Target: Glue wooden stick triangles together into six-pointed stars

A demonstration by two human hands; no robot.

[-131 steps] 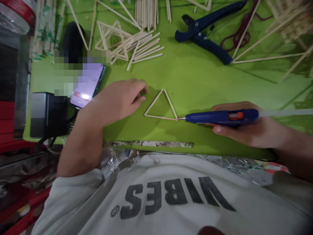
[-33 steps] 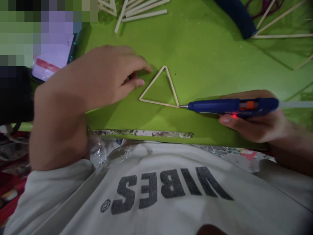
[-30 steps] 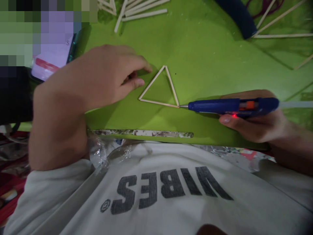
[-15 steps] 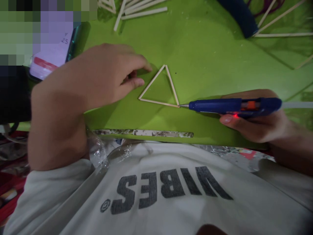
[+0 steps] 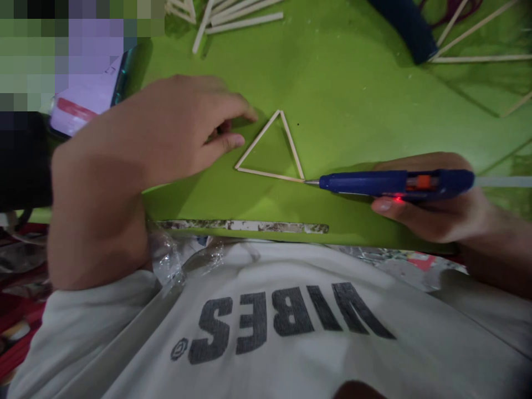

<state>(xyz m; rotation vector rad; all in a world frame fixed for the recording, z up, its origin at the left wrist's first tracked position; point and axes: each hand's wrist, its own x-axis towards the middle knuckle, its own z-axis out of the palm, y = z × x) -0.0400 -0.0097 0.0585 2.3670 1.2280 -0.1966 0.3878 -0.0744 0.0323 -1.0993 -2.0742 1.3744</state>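
Three thin wooden sticks form a small triangle [image 5: 270, 175] lying flat on the green table. My right hand [image 5: 440, 219] grips a blue hot glue gun [image 5: 361, 182] lying nearly level, its red light lit. The gun's metal nozzle meets the triangle's lower right corner. A translucent glue stick [image 5: 502, 181] extends from the back of the gun. To the left of the triangle rests my left hand [image 5: 195, 124], empty, with thumb and index finger apart and pointing towards the near stick. Its other fingers are mostly hidden beneath the hand.
Several loose wooden sticks [image 5: 245, 23] lie at the back. A phone [image 5: 89, 86] is behind my left forearm. At the back right, a dark blue curved object [image 5: 415, 39] touches a larger stick frame [image 5: 482, 59]. The table's worn front edge [image 5: 245, 225] runs close to my shirt.
The glue gun and my right hand have shifted very slightly left and down, the nozzle staying at the triangle's corner. My left hand and the triangle look nearly unchanged.
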